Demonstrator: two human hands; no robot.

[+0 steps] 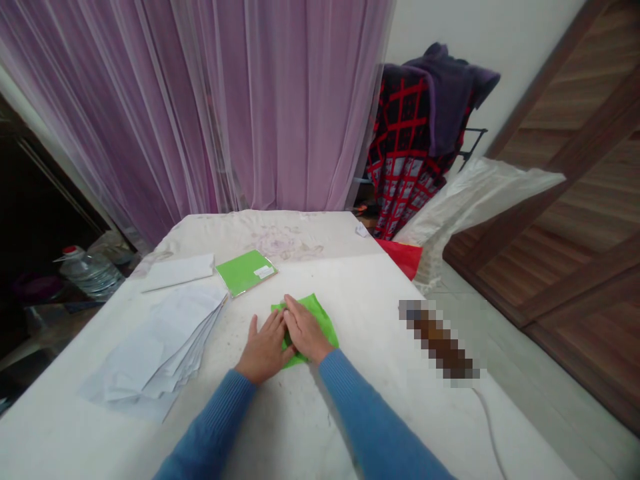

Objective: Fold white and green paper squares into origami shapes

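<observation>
A small bright green sheet [323,319], its material unclear between paper and cloth, lies on the white table in front of me. My left hand [267,348] rests flat on its left side, fingers stretched out. On top of the sheet, my right hand [304,331] presses with its fingers straight and close together, its fingertips meeting those of the left hand. Both palms face down, and they cover much of the sheet's middle and left part. Beyond the hands is a green packet [245,272] in clear wrapping with a small white label.
Loose white sheets [165,333] are fanned out at the left, below a white envelope-like stack [177,270]. A pixelated object [440,341] with a cable [489,420] lies at the right edge of the table [370,400]. A water bottle [93,270] stands beyond the left edge.
</observation>
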